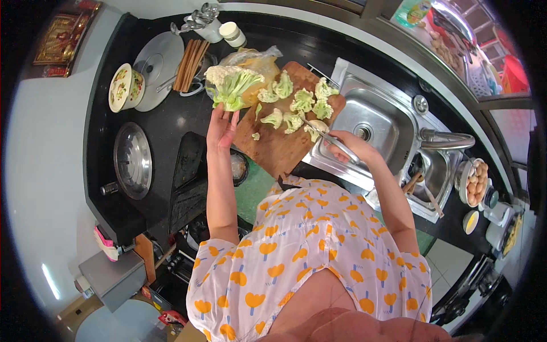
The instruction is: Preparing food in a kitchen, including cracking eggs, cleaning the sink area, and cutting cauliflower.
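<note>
A large piece of cauliflower [233, 83], pale florets on thick green stems, is gripped near its stem base by my left hand [224, 128]. It is up beside the left edge of the wooden cutting board [282, 147]. My right hand [352, 147] grasps metal kitchen scissors [337, 143] by the handles over the board's right side. Their blades point up and left, toward a cut floret [293, 122]. Another floret [316, 129] lies next to the blades. Several more florets [302, 101] are spread across the upper board, and a small bit [256, 136] rests lower down.
A yellowish plastic bag [258, 64] lies behind the cauliflower. Right of the board is a steel sink [376, 107] with a curved faucet [448, 140]. Wooden chopsticks [191, 64], a glass lid [160, 64], a floral enamel bowl [124, 87] and a steel lid [133, 160] occupy the left counter.
</note>
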Available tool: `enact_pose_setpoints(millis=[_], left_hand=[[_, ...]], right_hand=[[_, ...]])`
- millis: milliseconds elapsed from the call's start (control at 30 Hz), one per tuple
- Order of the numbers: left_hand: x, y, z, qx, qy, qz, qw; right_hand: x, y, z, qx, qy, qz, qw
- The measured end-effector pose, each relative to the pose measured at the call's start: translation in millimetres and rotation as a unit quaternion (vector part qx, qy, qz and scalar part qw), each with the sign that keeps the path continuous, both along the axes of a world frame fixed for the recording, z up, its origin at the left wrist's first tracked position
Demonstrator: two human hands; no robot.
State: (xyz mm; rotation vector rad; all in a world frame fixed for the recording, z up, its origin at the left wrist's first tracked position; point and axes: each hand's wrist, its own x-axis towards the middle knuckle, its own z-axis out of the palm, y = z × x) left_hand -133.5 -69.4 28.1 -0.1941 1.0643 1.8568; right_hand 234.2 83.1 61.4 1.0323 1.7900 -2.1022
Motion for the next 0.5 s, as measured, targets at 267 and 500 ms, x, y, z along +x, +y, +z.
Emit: enact_pose_setpoints(millis=[267, 500], left_hand=[[-67.7, 28.9, 34.9, 0.053, 0.089, 0.038, 0.994], [-106.5, 61.8, 6.3, -0.011, 0.029, 0.077, 0.997]], right_hand=[[-84.0, 30.3, 37.3, 0.004, 0.040, 0.048, 0.998], [-228.0, 52.3, 31.6, 0.588, -0.056, 0.159, 0.791]])
